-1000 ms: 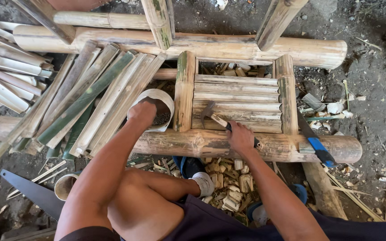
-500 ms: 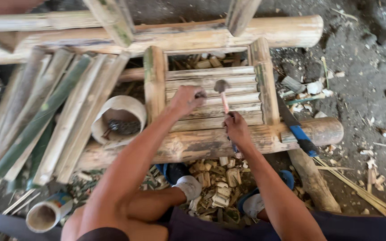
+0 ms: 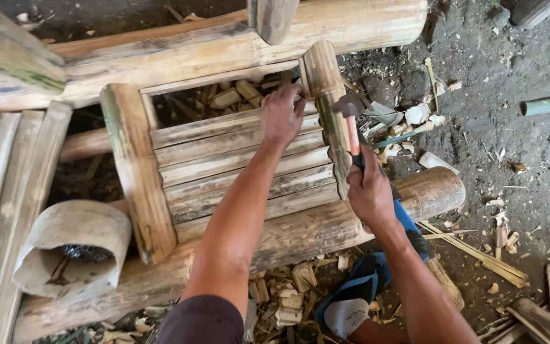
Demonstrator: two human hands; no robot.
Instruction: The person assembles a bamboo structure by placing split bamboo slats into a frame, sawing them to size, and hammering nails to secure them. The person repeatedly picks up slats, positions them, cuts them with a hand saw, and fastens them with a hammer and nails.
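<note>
Straddling the bamboo frame (image 3: 160, 70), my left hand (image 3: 282, 114) presses the top slat (image 3: 224, 127); right hand (image 3: 369, 191), grip clamped on the hammer (image 3: 350, 121). Fingers so near the head, a glancing blow could smash them.

pale tan bamboo slats (image 3: 237, 159), perhaps blue sandal (image 3: 358, 286)

Both bare forearms reach forward from the bottom edge of the head view. The left hand (image 3: 282, 113) lies palm down, fingers curled over at the tips. The right hand (image 3: 369, 191), nearer the body, is closed in a fist, thumb up.
</note>
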